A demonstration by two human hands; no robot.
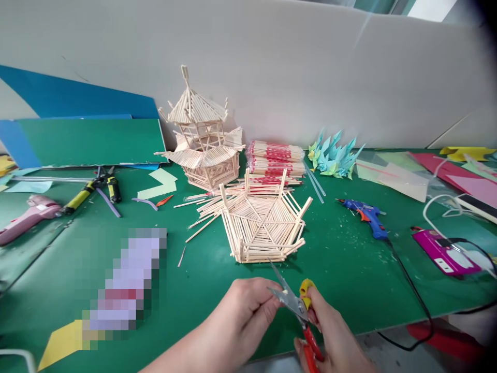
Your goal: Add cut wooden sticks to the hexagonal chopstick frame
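My right hand [330,326] is closed around the handles of a pair of scissors [298,308], red on one loop and yellow on the other. The blades are spread and point toward the far left. At the blades, my left hand [252,311] pinches a wooden stick [285,291]; only its small pale end shows between the blades, the rest being hidden by my fingers. Just beyond the scissor tips stands a six-sided base of wooden sticks [264,223] with short posts at its corners. Loose sticks [209,207] lie fanned out on its left side.
Behind stands a stick pagoda [205,150], beside wrapped stick bundles [275,158] and a folded-paper piece [336,155]. A blue glue gun [367,215] with a trailing cord and a magenta power strip [444,251] lie right. Pliers [95,189] and a pink glue gun [31,217] lie left.
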